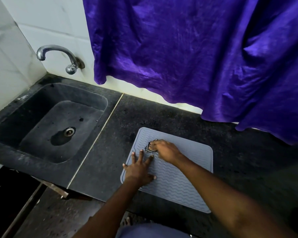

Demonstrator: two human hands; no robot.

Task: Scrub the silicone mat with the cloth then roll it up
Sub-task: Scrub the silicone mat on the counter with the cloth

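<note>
Mat (177,179) flat on dark counter (239,160), left hand (138,169) splayed, right hand (165,150) gripping cloth (149,148).

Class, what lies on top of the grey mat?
Left hand flat near its left edge; right hand pressing a checked cloth. The cloth is mostly hidden.

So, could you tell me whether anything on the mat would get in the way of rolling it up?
Only the person's own hands: the left hand lies flat on the silicone mat near its left edge, and the right hand presses the cloth onto it. Nothing else visible sits on it.
</note>
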